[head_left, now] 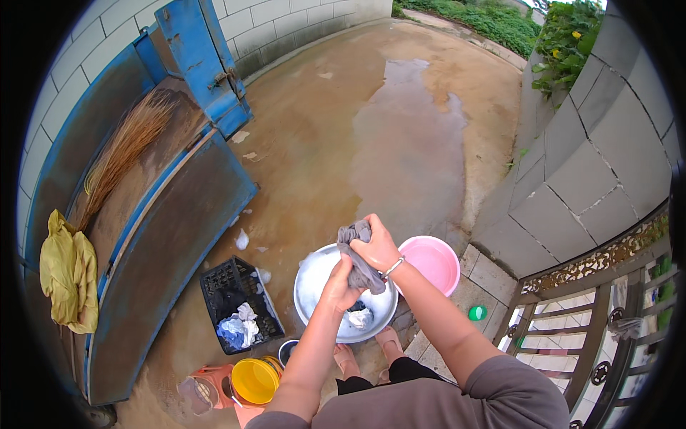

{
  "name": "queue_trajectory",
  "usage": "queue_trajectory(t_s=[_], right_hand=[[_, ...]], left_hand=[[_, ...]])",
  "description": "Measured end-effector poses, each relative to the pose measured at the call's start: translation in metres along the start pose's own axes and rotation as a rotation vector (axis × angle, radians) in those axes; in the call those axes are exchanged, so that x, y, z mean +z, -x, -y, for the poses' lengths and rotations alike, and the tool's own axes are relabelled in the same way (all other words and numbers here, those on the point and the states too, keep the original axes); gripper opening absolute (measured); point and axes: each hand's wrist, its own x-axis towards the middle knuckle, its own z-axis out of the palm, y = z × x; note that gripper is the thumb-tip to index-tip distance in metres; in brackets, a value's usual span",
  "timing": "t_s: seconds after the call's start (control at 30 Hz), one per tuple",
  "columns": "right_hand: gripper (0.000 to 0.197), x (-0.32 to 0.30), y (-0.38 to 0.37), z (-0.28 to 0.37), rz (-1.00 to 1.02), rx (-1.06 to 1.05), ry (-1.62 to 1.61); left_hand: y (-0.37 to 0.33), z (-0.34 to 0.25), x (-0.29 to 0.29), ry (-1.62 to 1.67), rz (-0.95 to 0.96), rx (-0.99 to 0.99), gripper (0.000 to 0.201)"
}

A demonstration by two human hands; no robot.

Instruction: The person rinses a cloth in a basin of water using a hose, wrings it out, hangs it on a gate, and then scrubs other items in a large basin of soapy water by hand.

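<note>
Both my hands grip a bunched wet grey cloth (366, 277) above a round metal basin (306, 299). My left hand (339, 287) closes on its lower left side. A little higher and to the right, my right hand (379, 247) is wrapped round the upper part, with a bracelet at the wrist. White suds fill the basin, and a dark and white piece of laundry (359, 317) lies in them. How the fingers fold under the cloth is partly hidden.
Left of the basin stands a black plastic crate (268, 318) holding crumpled clothes. A pink basin (446, 268) is at the right. A yellow bucket (255, 381) sits near lower left. A blue metal cart (171, 264) carries a broom (132, 143); a metal gate (593, 336) stands right.
</note>
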Motion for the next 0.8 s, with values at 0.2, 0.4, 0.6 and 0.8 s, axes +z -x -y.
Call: queue_trajectory(t_s=[0.2,0.4,0.6,0.8], right_hand=[[0.044,-0.018,-0.013,-0.007,0.446,0.171,0.424],[0.059,-0.009,-0.003,-0.056,0.641,0.255,-1.360],[0.037,0.013,0.002,-0.023,0.822,0.119,-1.921],[0.019,0.026,-0.015,-0.058,0.495,0.305,-0.502]], left_hand=[[0.007,-0.010,0.016,-0.101,-0.058,-0.059,0.033],[0.030,-0.011,0.059,0.589,0.160,-0.146,0.030],[0.031,0.002,0.057,0.775,0.263,-0.196,0.028],[-0.002,0.005,0.010,-0.382,-0.259,-0.254,0.027]])
